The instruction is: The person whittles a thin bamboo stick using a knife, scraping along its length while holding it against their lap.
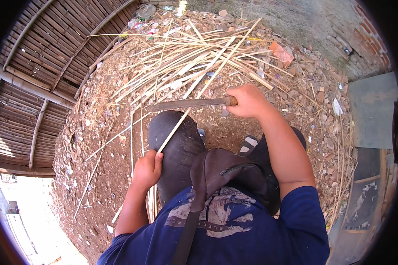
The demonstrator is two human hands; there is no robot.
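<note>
Right hand (247, 101) clenched around wooden handle of a long knife (185, 105), just right of centre, toward 1 o'clock. Blade flat, running toward 9 o'clock from the fist, tip near 10 o'clock of the knee. Left hand (148, 168) at roughly 7 o'clock of centre, fingers closed on a long thin bamboo strip (194, 99). Strip running diagonally from the left hand up toward 1 o'clock, crossing the blade about mid-length and reaching into the pile beyond. Blade and strip touching or nearly so at the crossing; can't tell which lies on top. Strip passing along the left edge of a bent knee in dark trousers (177, 145). More strips bundled below the left hand, toward 6 o'clock. Big loose pile of split bamboo (194, 57) at 12 o'clock on dirt ground (97, 176) littered with chips and rubble. Woven bamboo wall (35, 70) at 9 to 10 o'clock. Brick wall (367, 44) at 2 o'clock. Sandalled foot (248, 144) just below the right wrist. Dark bag (221, 170) slung across the chest, over a blue shirt.
</note>
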